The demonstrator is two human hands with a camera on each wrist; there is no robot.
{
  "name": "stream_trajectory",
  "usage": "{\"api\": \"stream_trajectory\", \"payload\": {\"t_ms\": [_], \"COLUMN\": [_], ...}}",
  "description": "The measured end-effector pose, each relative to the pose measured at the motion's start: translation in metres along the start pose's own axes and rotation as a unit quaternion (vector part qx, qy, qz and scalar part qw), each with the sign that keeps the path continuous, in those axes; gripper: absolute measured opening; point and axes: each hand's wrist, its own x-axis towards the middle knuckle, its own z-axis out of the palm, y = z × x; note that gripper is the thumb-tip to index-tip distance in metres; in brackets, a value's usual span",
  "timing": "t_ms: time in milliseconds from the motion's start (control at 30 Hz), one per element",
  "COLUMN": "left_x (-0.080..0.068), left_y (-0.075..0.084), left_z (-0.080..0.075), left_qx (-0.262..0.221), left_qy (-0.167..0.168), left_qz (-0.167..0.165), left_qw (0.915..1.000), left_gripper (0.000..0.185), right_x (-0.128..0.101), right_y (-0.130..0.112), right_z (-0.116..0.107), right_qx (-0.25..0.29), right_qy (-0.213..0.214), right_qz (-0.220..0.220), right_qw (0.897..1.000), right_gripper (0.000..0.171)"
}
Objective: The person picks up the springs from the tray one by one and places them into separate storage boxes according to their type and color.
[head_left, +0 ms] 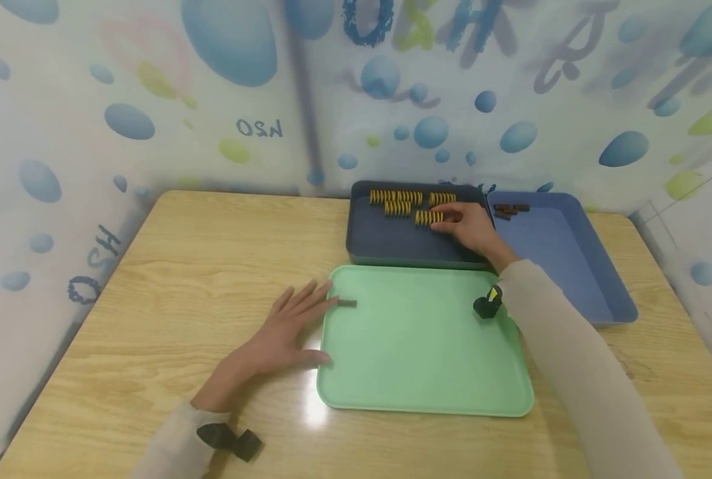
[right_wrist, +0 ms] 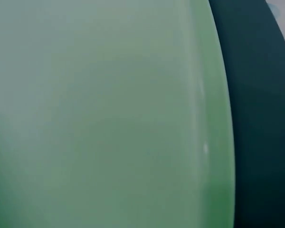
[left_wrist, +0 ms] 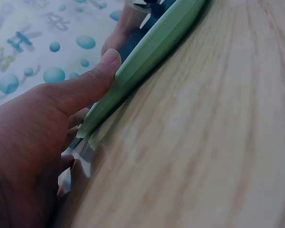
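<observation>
My left hand (head_left: 284,332) lies flat on the wooden table (head_left: 182,266) with straight fingers against the left rim of the green tray (head_left: 422,372); its thumb (left_wrist: 92,78) touches that rim (left_wrist: 147,57). A small dark spring (head_left: 347,303) lies in the tray by my fingertips. My right hand (head_left: 466,225) reaches into the dark grey tray (head_left: 380,243) and its fingers touch a yellow spring (head_left: 429,217) among several yellow springs (head_left: 396,197). Whether the fingers pinch it is hidden. The right wrist view shows only the green tray (right_wrist: 109,118) and the dark tray (right_wrist: 261,118).
A blue tray (head_left: 565,259) at the right holds a few dark brown pieces (head_left: 510,210) in its far corner. A patterned curtain (head_left: 212,100) closes off the back and sides. A black wrist camera (head_left: 488,305) hangs under my right sleeve.
</observation>
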Motion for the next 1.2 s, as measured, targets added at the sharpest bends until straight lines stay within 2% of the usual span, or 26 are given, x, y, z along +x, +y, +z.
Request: {"api": "stream_trajectory", "payload": {"t_ms": [400, 700, 1033, 1200], "left_x": [0.001, 0.001, 0.001, 0.001], "left_y": [0.0, 0.0, -0.001, -0.001], "left_z": [0.001, -0.001, -0.001, 0.0], "left_qx": [0.003, 0.01, 0.006, 0.005], "left_qy": [0.003, 0.005, 0.012, 0.008], "left_qz": [0.01, 0.01, 0.018, 0.014], "left_qw": [0.9999, 0.9999, 0.9997, 0.9999], "left_gripper": [0.093, 0.093, 0.092, 0.093], "right_x": [0.011, 0.012, 0.008, -0.004], "right_y": [0.005, 0.002, -0.005, -0.015], "right_z": [0.003, 0.001, -0.004, -0.001], "right_qx": [-0.008, 0.018, 0.024, 0.022], "right_qy": [0.013, 0.039, 0.048, 0.04], "right_qz": [0.021, 0.016, 0.003, -0.008], "right_qw": [1.0, 0.999, 0.999, 0.999], "right_gripper": [0.043, 0.041, 0.043, 0.044]}}
